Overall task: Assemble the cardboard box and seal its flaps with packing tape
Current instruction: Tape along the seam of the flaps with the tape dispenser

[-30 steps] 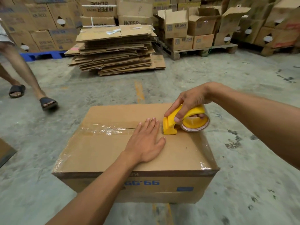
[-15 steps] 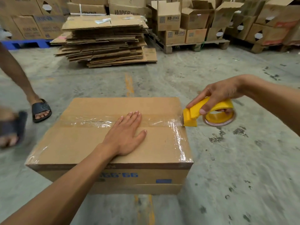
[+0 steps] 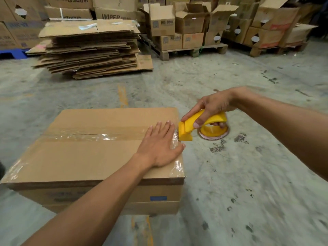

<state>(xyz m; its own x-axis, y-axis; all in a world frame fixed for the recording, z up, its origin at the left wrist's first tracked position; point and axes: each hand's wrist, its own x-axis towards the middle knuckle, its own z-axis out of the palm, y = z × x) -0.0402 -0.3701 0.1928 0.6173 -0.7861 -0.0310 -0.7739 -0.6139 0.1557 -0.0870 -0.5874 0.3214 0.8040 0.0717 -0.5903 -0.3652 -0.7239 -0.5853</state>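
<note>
The closed brown cardboard box point(image 3: 88, 157) sits on the grey concrete floor point(image 3: 248, 192), its top flaps shut and a strip of clear packing tape point(image 3: 92, 134) running along the centre seam from the left edge to the right edge.

The left hand point(image 3: 159, 146) lies flat on the box top, fingers straight and together, palm down, holding nothing. Half a second ago it pressed the tape near the middle of the seam; it has since slid to the right edge of the top, its fingertips now at the shiny tape where that folds over the edge.

The right hand point(image 3: 211, 108) grips the yellow plastic tape dispenser point(image 3: 200, 125), fingers curled round its handle and the forefinger laid along its top. A second ago the dispenser was on the box top, partway along the seam; half a second ago it had reached the right edge. Now it is just off that edge, its cutter end down against the top of the right side, the roll over the floor.

At the far edge of the floor lie a stack of flattened brown cardboard sheets point(image 3: 88, 48) and a wooden pallet point(image 3: 191, 51) bearing cartons. The sandalled feet seen earlier at the left are gone from view.
</note>
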